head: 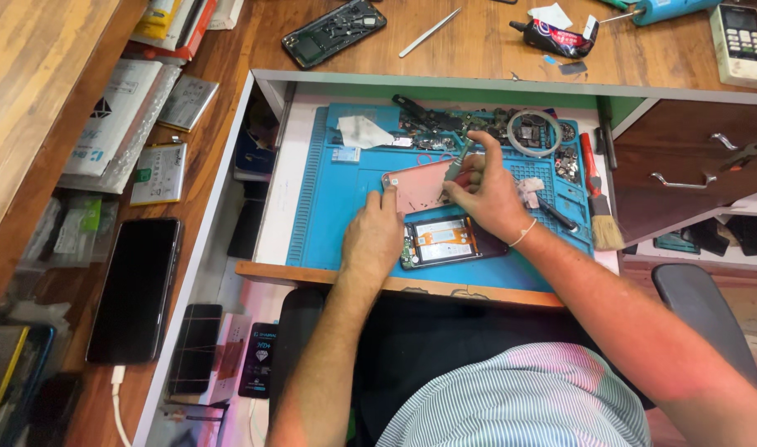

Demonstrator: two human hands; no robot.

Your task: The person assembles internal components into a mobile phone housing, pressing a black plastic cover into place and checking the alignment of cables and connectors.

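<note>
left hand [373, 236] lies flat, fingers pressing the pink phone back cover [418, 185] on the blue mat [329, 207]. right hand [488, 194] pinches a small tool [456, 169] over that cover. opened phone [445, 240] sits just below both hands, near the brush [600, 207].

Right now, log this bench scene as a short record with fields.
Surface: blue work mat on a pulled-out tray
Left hand: rests on the mat, fingertips touching the pink back cover
Right hand: holds a small tool over the pink back cover; tool type unclear
Opened phone: lies below both hands, insides showing
Right of mat: brush
Desk above: tweezers, another opened phone
Left shelf: black phone on a white cable
</note>
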